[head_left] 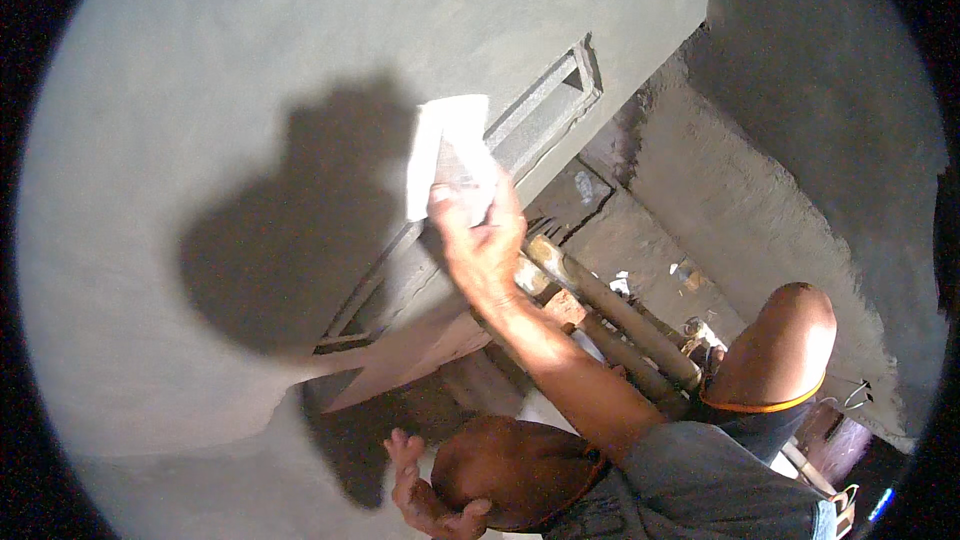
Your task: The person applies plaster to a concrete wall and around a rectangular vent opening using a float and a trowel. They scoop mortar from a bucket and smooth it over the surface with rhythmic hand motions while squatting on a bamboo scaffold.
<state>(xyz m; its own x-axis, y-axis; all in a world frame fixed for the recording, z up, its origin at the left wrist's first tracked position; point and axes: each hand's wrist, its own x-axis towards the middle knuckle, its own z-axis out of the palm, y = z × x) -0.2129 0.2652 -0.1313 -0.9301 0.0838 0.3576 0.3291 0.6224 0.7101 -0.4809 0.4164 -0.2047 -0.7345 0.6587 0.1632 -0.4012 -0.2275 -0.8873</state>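
In the middle of the frame the right hand (480,230) grips a white sponge (445,152), pressed flat on the grey wall (200,90) beside a recessed groove (545,100). The left hand (425,495), low in the frame, rests open-fingered on the knee (510,470). Wooden handles (620,325) lie on the floor at the right.

The wall (200,60) looks like smooth, matt grey plaster, rougher at 3 o'clock. The pad (445,155) against it looks white and finely grained, like paper or foam. At 5 o'clock, wooden poles (620,315) look dusty and worn.
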